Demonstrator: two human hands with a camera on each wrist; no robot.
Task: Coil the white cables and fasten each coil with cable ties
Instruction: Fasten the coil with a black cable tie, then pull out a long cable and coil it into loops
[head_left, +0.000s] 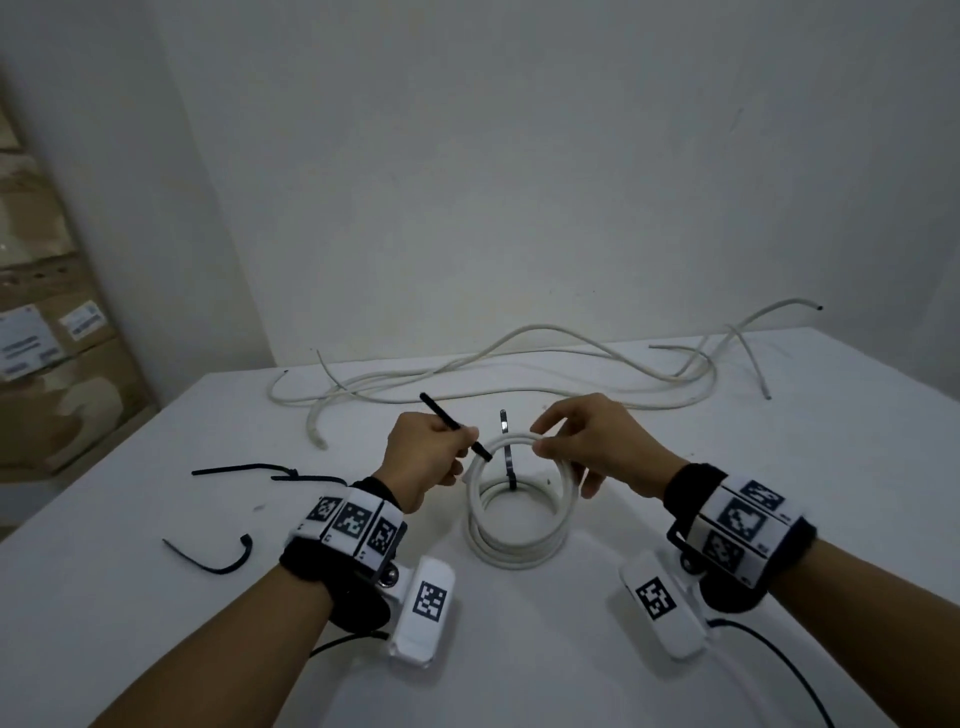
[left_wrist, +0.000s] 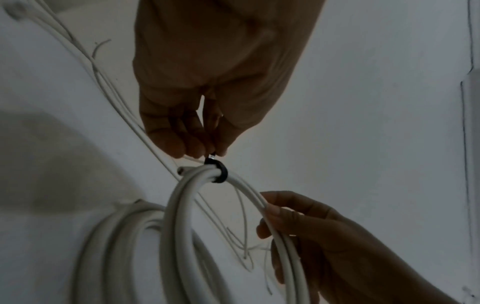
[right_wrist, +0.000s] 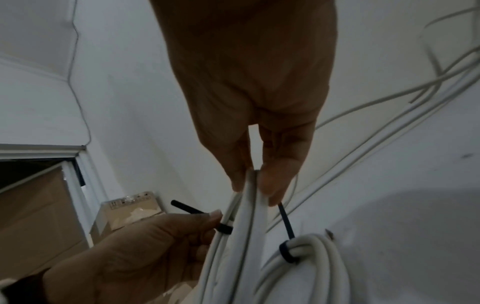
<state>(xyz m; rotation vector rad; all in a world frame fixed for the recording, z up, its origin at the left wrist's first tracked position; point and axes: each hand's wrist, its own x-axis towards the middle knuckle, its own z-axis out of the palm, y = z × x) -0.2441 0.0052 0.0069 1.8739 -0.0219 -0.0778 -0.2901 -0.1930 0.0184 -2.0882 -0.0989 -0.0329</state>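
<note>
Labels: the cardboard boxes (head_left: 57, 332) at the far left carry white stickers whose print is too blurred to read. The wrist bands (head_left: 349, 521) and the white camera housings (head_left: 428, 600) bear black-and-white square marker codes; no brand name is legible.

The white cable coil (head_left: 511, 540) stands tilted on the desk (head_left: 571, 675), its lower arc resting on the surface and its upper arc raised between the two hands.

Left hand (head_left: 423, 457): fingers curled, pinching the tail of a black cable tie (head_left: 452, 423) that is looped around the upper left of the coil. The tail projects up and to the left past the knuckles.

Right hand (head_left: 582, 441): thumb and forefinger pinch the top strands of the coil just right of that tie; the other fingers hang loosely curled.

A second black cable tie (head_left: 508, 452) already encircles the far side of the coil, its tail upright.

Loose white cables (head_left: 519, 374) lie uncoiled along the far edge of the desk. Spare black cable ties (head_left: 223, 558) lie on the desk left of the left wrist.
</note>
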